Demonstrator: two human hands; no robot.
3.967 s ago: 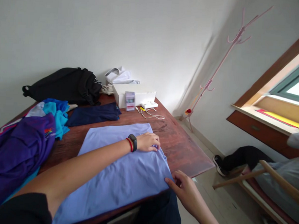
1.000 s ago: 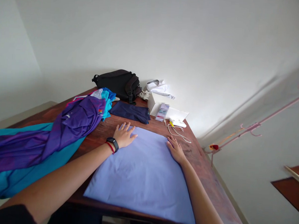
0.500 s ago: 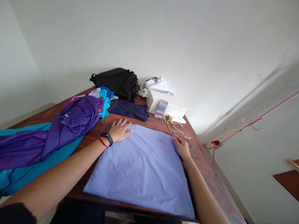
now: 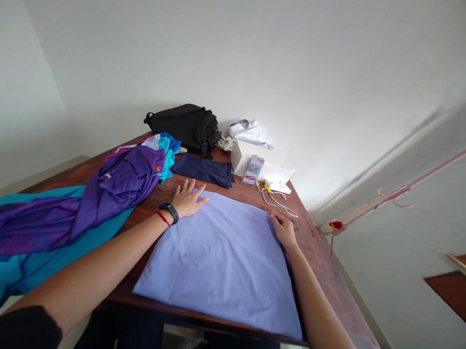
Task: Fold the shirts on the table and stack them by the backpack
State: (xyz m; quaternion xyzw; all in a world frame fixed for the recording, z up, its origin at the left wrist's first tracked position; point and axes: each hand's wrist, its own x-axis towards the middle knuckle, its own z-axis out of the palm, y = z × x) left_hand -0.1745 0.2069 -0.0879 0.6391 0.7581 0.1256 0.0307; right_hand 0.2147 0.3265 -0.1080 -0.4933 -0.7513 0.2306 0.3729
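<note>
Left hand (image 4: 188,200) and right hand (image 4: 283,231) at the 2 far corners of the pale blue cloth (image 4: 226,257)!
In the head view, the cloth lies flat on the wooden table (image 4: 330,291), its near edge close to the tabletop's front, soft creases showing. Your left fingers are fanned wide, palm down; your right fingers sit bent and close together, and whether they pinch the fabric I cannot tell. Off to your left sprawls a purple garment (image 4: 125,176); just beyond lies a navy cloth (image 4: 204,170). This one looks light, limp and unbreakable, though likely to wrinkle and slide on that wood: those 2 far corners seem the best hold, thumb against fingertips, evenly tensioned.
</note>
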